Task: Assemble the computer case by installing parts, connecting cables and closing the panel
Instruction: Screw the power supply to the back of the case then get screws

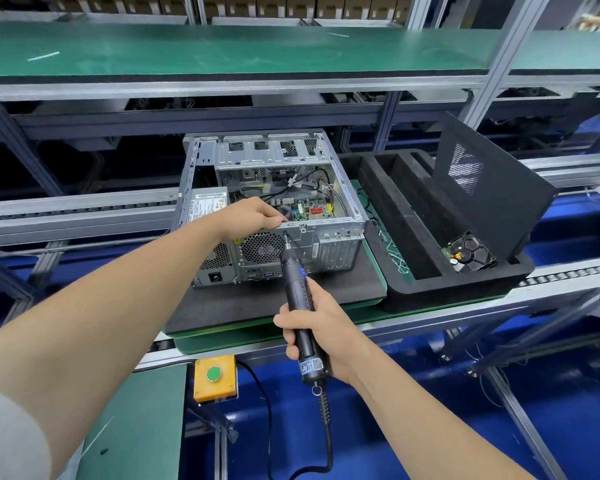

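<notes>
The open silver metal computer case (333, 244) lies on a dark foam mat (257, 306) at the centre of the bench. The left hand (253, 214) curls its fingers over the case's near top rim. The right hand (321, 332) is wrapped tight around a black corded electric screwdriver (297, 296), whose tip meets that rim just right of the left fingers. A black perforated side panel (482, 188) leans in the black foam tray (465, 285) to the right.

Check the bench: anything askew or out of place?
No damage visible. The black side panel leans tilted in the foam tray, beside a loose hard drive; thin cables lie loose right of the open case.
</notes>
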### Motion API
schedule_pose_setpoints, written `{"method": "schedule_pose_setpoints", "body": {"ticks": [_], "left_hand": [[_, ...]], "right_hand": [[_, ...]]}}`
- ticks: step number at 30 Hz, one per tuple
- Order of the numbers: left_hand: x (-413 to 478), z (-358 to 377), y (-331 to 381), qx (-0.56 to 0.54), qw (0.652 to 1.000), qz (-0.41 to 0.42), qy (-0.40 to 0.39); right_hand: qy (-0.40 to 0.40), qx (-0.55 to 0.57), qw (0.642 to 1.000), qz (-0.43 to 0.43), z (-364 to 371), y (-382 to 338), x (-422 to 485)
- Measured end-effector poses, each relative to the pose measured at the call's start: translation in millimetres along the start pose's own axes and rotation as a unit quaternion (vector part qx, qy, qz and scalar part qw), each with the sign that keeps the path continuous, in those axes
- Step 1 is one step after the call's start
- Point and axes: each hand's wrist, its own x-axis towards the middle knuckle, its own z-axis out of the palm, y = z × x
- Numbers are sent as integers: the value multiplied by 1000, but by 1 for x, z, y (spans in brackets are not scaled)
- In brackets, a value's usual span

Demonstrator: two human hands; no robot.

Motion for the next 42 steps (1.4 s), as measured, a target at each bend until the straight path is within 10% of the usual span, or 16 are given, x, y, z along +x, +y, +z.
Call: {"method": "schedule_pose_setpoints", "body": {"ticks": [22,42], "left_hand": [[21,2,-25,-3,1000,-9,-12],[3,21,-26,187,961,102,176]], "right_hand": [[32,5,999,7,2,-3,8],[30,7,999,39,-15,5,-14]]}}
